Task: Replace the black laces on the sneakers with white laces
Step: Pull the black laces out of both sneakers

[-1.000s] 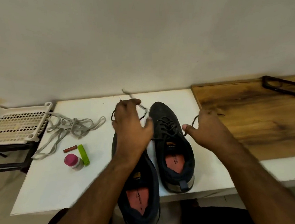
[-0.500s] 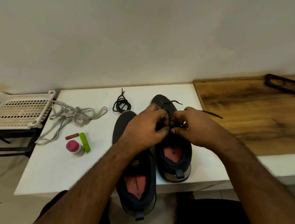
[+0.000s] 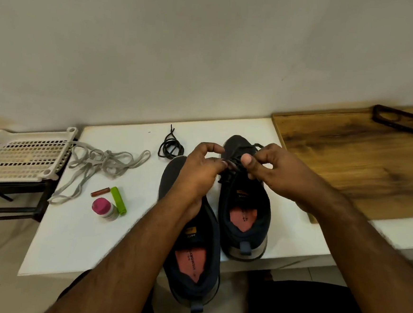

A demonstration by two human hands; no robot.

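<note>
Both hands (image 3: 199, 165) (image 3: 271, 169) are pinching the black lace (image 3: 232, 163) over the right sneaker (image 3: 244, 198); lacing is running away from fingers, toe-to-heel.

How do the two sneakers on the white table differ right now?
The right sneaker has black lacing in its eyelets, and both hands, left and right, pinch it; no lacing shows on the left sneaker, though the left forearm hides part of it. The right sneaker sits farther back on the table; the left sneaker's heel overhangs the near edge. Both are dark with reddish insoles, toes toward the wall.
</note>
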